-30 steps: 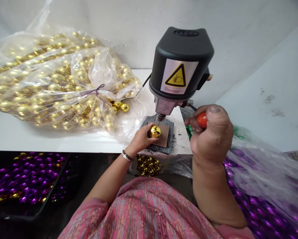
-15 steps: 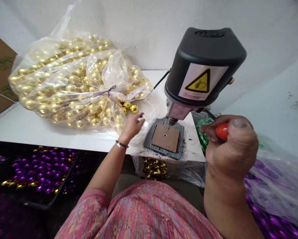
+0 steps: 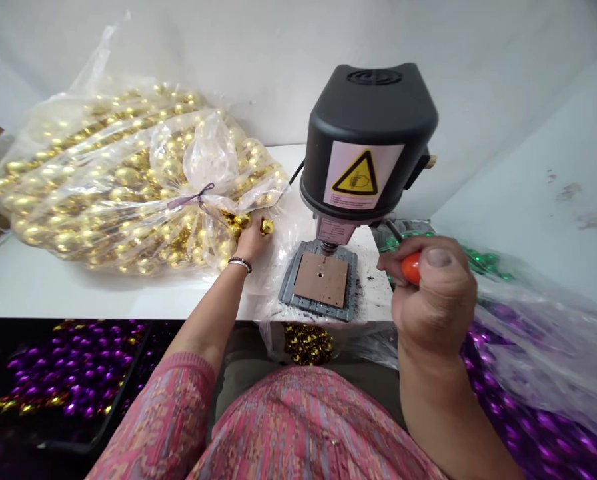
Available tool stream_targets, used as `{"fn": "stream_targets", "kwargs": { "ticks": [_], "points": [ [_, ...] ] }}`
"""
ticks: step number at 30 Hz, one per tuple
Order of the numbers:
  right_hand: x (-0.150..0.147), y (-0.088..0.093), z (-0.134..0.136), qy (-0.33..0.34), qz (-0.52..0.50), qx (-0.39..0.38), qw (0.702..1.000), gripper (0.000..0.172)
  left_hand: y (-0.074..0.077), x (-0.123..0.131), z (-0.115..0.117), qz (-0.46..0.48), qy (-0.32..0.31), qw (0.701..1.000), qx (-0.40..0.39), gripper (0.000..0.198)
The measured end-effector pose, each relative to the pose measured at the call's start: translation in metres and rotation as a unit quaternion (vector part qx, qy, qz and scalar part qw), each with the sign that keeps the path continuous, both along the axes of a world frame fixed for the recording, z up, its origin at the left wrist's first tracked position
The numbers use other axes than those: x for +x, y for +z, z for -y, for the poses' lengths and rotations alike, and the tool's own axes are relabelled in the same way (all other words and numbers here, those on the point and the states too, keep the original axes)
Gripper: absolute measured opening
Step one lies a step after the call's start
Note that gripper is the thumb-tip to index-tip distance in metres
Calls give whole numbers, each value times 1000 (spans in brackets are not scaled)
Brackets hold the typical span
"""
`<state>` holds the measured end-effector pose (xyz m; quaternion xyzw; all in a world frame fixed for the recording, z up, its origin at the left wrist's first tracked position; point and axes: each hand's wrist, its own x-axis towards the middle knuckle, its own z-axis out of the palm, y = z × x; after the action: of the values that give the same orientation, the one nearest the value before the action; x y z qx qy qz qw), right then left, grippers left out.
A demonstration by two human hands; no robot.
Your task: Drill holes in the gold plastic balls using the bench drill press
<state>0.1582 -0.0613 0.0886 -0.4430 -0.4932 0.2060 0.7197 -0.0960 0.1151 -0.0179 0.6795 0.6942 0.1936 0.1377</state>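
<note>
My left hand (image 3: pixel 252 241) reaches to the mouth of a clear plastic bag (image 3: pixel 211 150) full of shiny gold balls. Its fingers are closed on one gold ball (image 3: pixel 267 227), which shows at the fingertips; more loose gold balls lie just behind the hand. My right hand (image 3: pixel 436 287) is wrapped round the red-knobbed lever (image 3: pixel 411 268) of a black bench drill press (image 3: pixel 371 127). Below the chuck (image 3: pixel 328 248), a brown board (image 3: pixel 321 279) with a small hole lies on the grey drill base (image 3: pixel 351 283). No ball sits on the board.
Dark shavings (image 3: pixel 361 300) litter the white table (image 3: pixel 123 293) around the base. Purple balls (image 3: pixel 86 367) fill a black tray at lower left. Gold pieces (image 3: pixel 308 343) sit in a bag below the table edge. Green balls (image 3: pixel 488 260) and bagged purple balls (image 3: pixel 538 427) are at right.
My left hand has moved in to the loose gold balls and closed on one, shifting it right. My right hand stays on the lever. The whole view has shifted slightly.
</note>
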Motion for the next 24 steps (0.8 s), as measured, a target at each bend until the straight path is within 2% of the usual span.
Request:
{"fn": "stream_targets", "kwargs": {
  "ticks": [3,5,8,10,12,17,24],
  "points": [
    [-1,1,0,2,7,2,1000,36,11,3,11,18,-10,999,24,56],
    [-2,1,0,8,10,11,1000,36,22,4,26,58,-34,997,44,54],
    [-3,1,-1,12,13,16,1000,37,33,7,57,138,-133,981,16,58],
    [-3,2,-1,9,10,12,1000,38,34,13,77,200,-211,956,-44,70],
    [-4,3,-1,8,0,8,1000,39,31,22,93,227,-243,940,-76,72],
    [-5,5,1,13,5,1,1000,42,26,43,107,188,-237,950,-81,52],
    [-5,3,0,25,10,16,1000,36,32,58,103,142,-217,962,-90,49]
  ]
}}
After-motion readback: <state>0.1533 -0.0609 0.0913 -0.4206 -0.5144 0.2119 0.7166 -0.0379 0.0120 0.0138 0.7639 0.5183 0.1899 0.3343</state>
